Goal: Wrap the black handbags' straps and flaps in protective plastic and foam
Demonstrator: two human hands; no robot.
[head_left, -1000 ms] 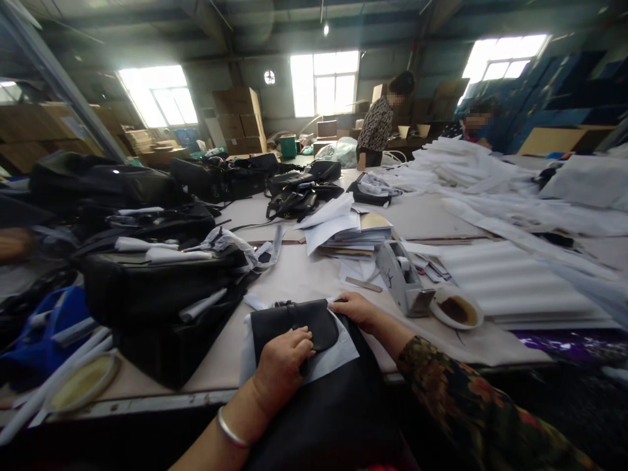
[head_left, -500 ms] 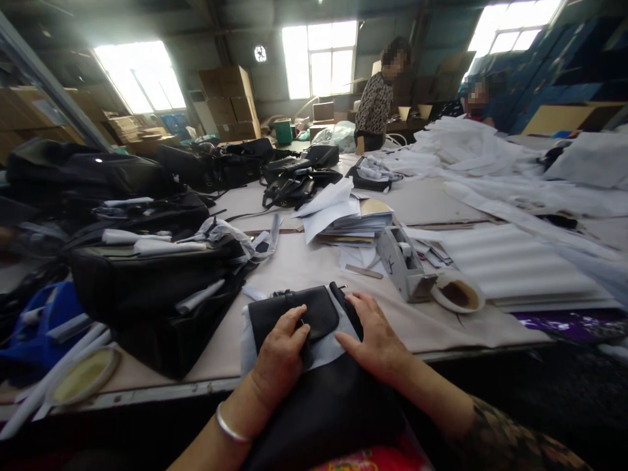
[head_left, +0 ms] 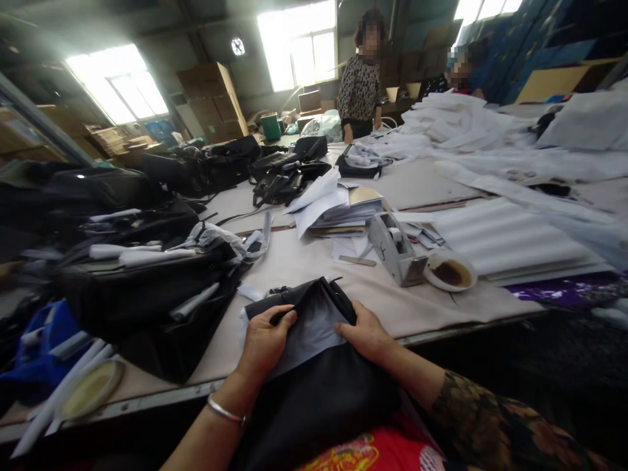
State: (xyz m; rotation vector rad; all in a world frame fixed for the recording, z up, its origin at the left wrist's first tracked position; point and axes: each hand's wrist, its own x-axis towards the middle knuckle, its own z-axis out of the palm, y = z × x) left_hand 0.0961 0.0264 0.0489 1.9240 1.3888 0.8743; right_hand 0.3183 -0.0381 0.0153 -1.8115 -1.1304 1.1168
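A black leather bag [head_left: 324, 392] lies across my lap and the table's front edge. My left hand [head_left: 267, 337] pinches the edge of its flap, which is lifted and folded back to the left. On the other side, my right hand [head_left: 366, 330] grips the bag's dark right edge between thumb and fingers. White lining paper [head_left: 314, 327] shows between the two hands, under the raised flap. The far end of the bag rests on the tabletop.
At left are a large black bag [head_left: 142, 294] with white paper rolls, a blue container [head_left: 39, 343] and a round dish [head_left: 91, 389]. Ahead stand a paper stack [head_left: 338, 212], a tape dispenser [head_left: 396, 248] and a bowl [head_left: 450, 271]. A person [head_left: 360, 85] stands beyond the table.
My left hand has lifted the bag's flap, exposing more white paper beneath. My right hand has closed on the bag's edge. The person beyond has turned toward the table.
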